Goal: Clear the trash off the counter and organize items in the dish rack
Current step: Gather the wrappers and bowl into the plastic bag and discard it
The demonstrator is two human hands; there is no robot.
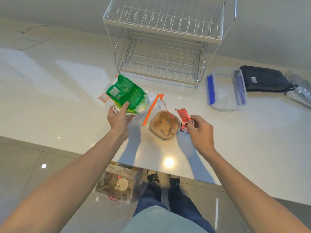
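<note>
The rack (161, 52) stands bare at the far tabletop (67, 91). Left hand (117, 117) grips a green bag (127, 95) bundled with other wrappers; right hand (201, 130) pinches a red packet (184, 118). The overloaded left bundle could slip, scattering trash.

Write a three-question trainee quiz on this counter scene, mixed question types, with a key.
1. True or false: the dish rack holds plates.
2. Which hand grips the green packet? A) left B) right
3. Fill in: the right hand pinches a ____ wrapper.

Key: 1 false, both tiers look empty. 2 A, the left hand. 3 red.
</note>
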